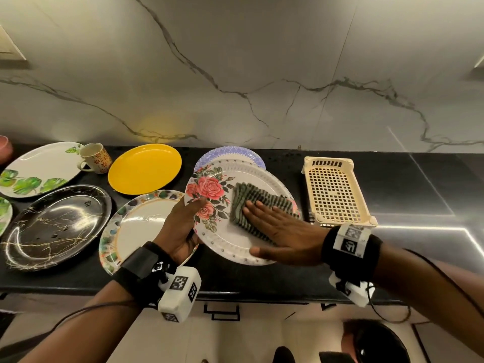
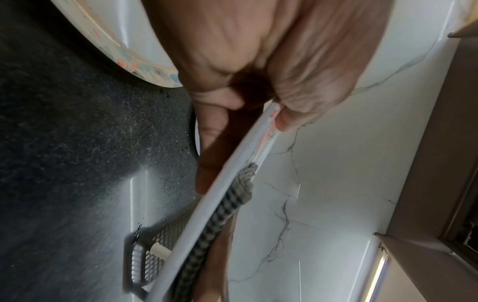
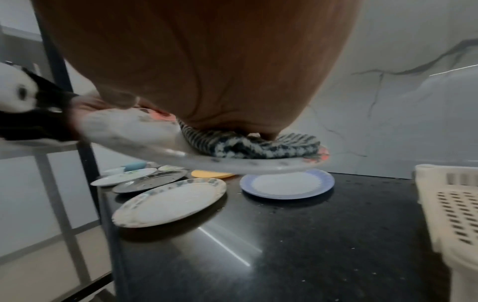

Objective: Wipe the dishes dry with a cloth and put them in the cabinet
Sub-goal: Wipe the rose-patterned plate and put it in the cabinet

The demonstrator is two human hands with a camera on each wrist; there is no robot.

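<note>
Hands first: in the head view the left hand (image 1: 180, 231) has its grip clamped on the left rim of the rose plate (image 1: 222, 239), just right of centre frame. The right hand (image 1: 282, 231) lies flat, grip apart and fingers straight, pressing the folded striped cloth (image 1: 251, 203) onto the plate's middle.

The left wrist view gives us what the head view hides: the thumb (image 2: 287, 120) on top of the rim and the fingers (image 2: 214, 147) underneath. The right wrist view adds that the plate is held clear of the black surface (image 3: 297, 245), above the lilac plate (image 3: 287, 185).

We count seven plates in the head view:
- the rose plate
- the lilac plate
- the yellow plate (image 1: 144, 169)
- the black marbled plate (image 1: 57, 226)
- the colour-rimmed plate (image 1: 141, 226)
- the leaf plate (image 1: 39, 169) at upper left
- a sliver of a second leaf-print one at the left edge

We also count one mug (image 1: 95, 157) and one cream basket (image 1: 335, 189) at right.
</note>
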